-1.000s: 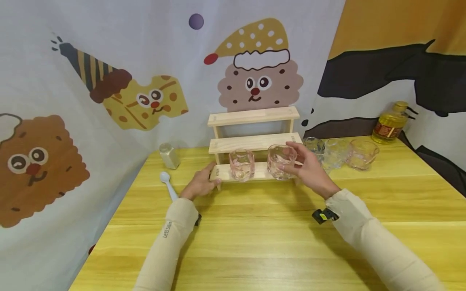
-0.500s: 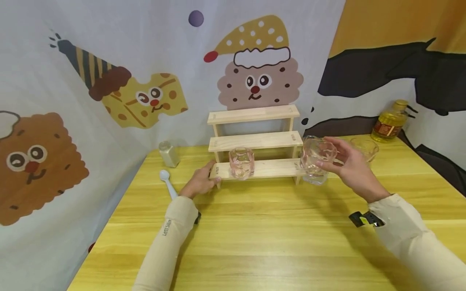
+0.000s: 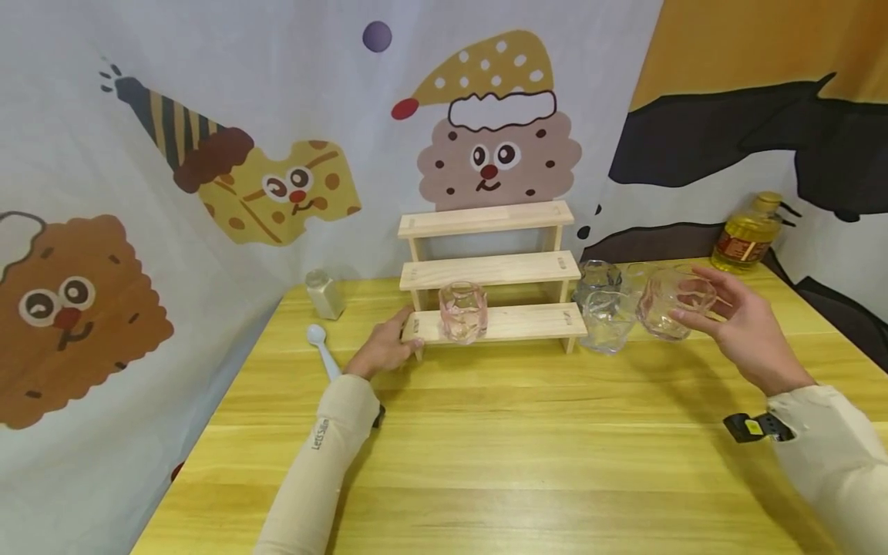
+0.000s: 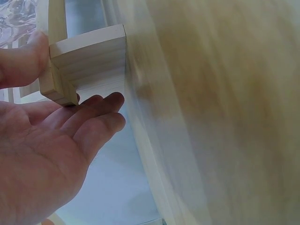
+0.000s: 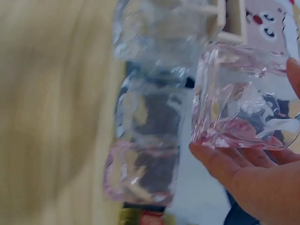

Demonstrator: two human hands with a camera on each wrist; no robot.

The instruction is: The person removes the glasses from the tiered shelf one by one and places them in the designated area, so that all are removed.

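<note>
A three-tier wooden shelf rack (image 3: 491,270) stands at the back of the table. My left hand (image 3: 384,347) holds the left end of its lowest board, thumb (image 4: 23,61) on top and the other fingers below. On that board sits one pink glass tumbler (image 3: 463,312). Right of the rack, my right hand (image 3: 745,331) grips a second pink tumbler (image 5: 243,98) between thumb and fingers, raised off the table. Beside the rack are a clear tumbler (image 3: 607,327) and a dark-tinted one (image 3: 598,276). Another pink tumbler (image 5: 140,173) shows behind the held one in the right wrist view.
An oil bottle (image 3: 745,237) stands at the back right corner. Left of the rack are a small jar (image 3: 324,296) with pale contents and a light blue spoon (image 3: 322,348). A printed cloth (image 3: 291,69) hangs right behind the table.
My right hand has carried the pink tumbler from over the right part of the lowest board out to the right, past the clear tumbler. My left hand has stayed on the rack.
</note>
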